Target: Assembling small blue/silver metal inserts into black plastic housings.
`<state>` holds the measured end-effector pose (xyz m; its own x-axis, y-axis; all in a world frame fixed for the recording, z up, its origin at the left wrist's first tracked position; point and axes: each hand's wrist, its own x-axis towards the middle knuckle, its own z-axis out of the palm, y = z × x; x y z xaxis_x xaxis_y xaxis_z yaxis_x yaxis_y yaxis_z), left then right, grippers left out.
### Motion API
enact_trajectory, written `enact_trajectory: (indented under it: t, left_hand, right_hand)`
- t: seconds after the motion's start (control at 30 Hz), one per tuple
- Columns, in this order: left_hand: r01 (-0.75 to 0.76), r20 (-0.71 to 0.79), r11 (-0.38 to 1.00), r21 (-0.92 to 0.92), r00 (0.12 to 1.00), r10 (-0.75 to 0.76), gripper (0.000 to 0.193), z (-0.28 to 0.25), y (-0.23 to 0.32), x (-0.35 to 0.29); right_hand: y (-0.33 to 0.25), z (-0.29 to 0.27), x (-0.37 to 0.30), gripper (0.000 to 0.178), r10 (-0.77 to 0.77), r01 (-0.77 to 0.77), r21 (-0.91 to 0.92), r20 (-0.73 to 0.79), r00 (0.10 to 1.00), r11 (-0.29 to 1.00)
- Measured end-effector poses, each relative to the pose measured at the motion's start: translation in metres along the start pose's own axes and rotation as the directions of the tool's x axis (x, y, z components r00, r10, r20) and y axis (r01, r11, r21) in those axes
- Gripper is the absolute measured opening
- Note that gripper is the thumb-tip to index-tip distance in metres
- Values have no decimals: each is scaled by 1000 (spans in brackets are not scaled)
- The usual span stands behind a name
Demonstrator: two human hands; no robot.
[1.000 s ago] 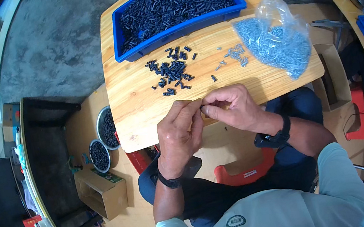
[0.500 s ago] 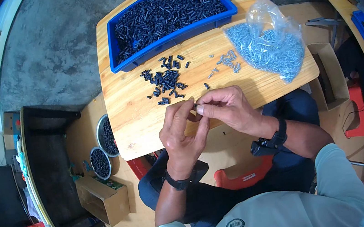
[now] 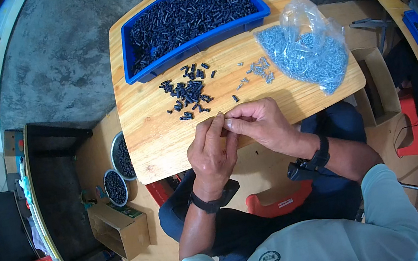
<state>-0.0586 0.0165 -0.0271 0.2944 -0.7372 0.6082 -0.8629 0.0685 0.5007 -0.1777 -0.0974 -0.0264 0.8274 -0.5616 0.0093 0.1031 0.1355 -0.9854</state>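
— So, from the left: what's down by the floor?

— Two metal bowls (image 3: 119,168) of small dark parts stand beside the bench (image 3: 158,147), with a cardboard box (image 3: 118,224) just below them.

— And on the bench itself?

— A blue tray (image 3: 251,11) heaped with black pieces sits at the far edge. Just in front of it lies a loose pile of black pieces (image 3: 188,93), then a few silver screws (image 3: 259,68), and furthest right a clear bag of screws (image 3: 307,51)

— Where are the hands?

— Both meet at the near edge of the bench. The left hand (image 3: 212,154) has its fingers pinched together at the tips, and the right hand (image 3: 260,121) pinches toward it from the other side, so the fingertips touch. Whatever small part they grip is hidden between the fingertips (image 3: 225,123); I cannot tell if it is a black piece, a screw or both.

— How would you do this step well?

— My judgement: keep both hands low over the bench as they are, so a dropped part lands on wood and not in the lap. Hold one part steady with the left fingers and let the right do the fine turning or pushing, lined up straight. Small parts slip easily, so a firm pinch near the tip matters more than force

— Anything close enough to get in the way?

— The loose pile is near but apart from the hands, so an elbow sweep is the only risk
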Motion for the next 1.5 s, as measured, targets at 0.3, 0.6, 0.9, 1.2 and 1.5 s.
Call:
enact_trajectory:
  t: [0.3,0.6,0.9,1.2,1.5]
  left_hand:
    - [-122,59,992,-43,990,125,39,-17,-8,6]
    - [-36,170,998,-48,985,43,38,-18,-4,9]
    - [-75,255,997,-17,964,76,39,-25,-7,3]
    - [-55,198,994,-98,977,73,38,-21,-5,1]
    - [-169,139,985,-33,975,172,27,-24,-9,-5]
  right_hand:
    - [-5,-8,2,18,164,-202,148,231,959,968]
    - [9,-2,-4,20,166,-241,317,245,955,917]
    - [-1,-12,-2,23,244,-280,63,332,911,958]
    - [1,-11,-5,22,209,-271,135,352,912,953]
    - [-1,-11,-4,22,224,-267,81,346,911,960]
